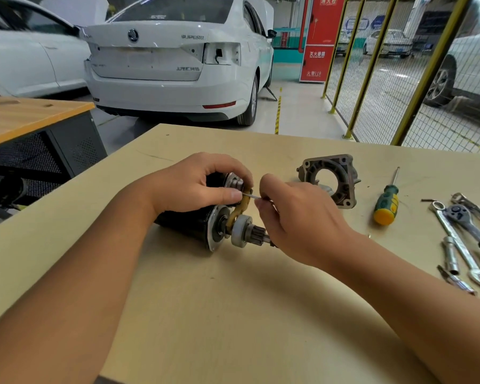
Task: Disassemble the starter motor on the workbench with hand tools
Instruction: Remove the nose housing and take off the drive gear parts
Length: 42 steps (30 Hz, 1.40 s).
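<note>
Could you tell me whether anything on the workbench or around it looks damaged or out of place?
On the workbench nothing stands out: the removed housing, screwdriver and wrenches lie beside the starter motor. Behind it, the white car has an empty cutout with a dangling wire where its right tail lamp belongs.

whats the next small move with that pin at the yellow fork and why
Probably draw the thin pin sideways out of the yellow fork lever: the right hand pinches its end while the left hand steadies the starter motor.
</note>
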Each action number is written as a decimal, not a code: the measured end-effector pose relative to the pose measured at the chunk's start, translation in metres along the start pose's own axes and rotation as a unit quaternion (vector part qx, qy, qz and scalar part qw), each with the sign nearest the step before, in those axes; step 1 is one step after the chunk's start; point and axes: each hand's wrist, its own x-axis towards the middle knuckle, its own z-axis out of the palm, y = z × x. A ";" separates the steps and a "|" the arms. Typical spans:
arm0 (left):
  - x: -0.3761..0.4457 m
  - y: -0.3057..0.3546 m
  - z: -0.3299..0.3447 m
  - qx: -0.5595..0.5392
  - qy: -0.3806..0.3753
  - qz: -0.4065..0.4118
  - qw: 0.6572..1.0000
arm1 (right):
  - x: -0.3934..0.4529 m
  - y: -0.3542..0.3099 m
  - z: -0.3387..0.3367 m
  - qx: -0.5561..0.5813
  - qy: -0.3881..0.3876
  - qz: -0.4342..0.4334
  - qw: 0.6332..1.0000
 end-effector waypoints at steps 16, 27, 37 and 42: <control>0.005 -0.004 0.011 0.035 0.037 0.044 0.998 | 0.002 0.000 0.000 0.156 -0.018 0.127 0.979; 0.008 -0.009 0.011 0.047 0.051 0.028 0.997 | 0.006 0.053 -0.041 0.483 -0.217 0.204 0.823; 0.006 -0.007 0.009 0.022 0.047 0.007 0.999 | 0.003 0.053 -0.043 0.458 -0.227 0.163 0.844; 0.005 -0.009 0.007 0.018 0.050 -0.007 0.999 | 0.000 0.052 -0.036 0.371 -0.193 0.150 0.896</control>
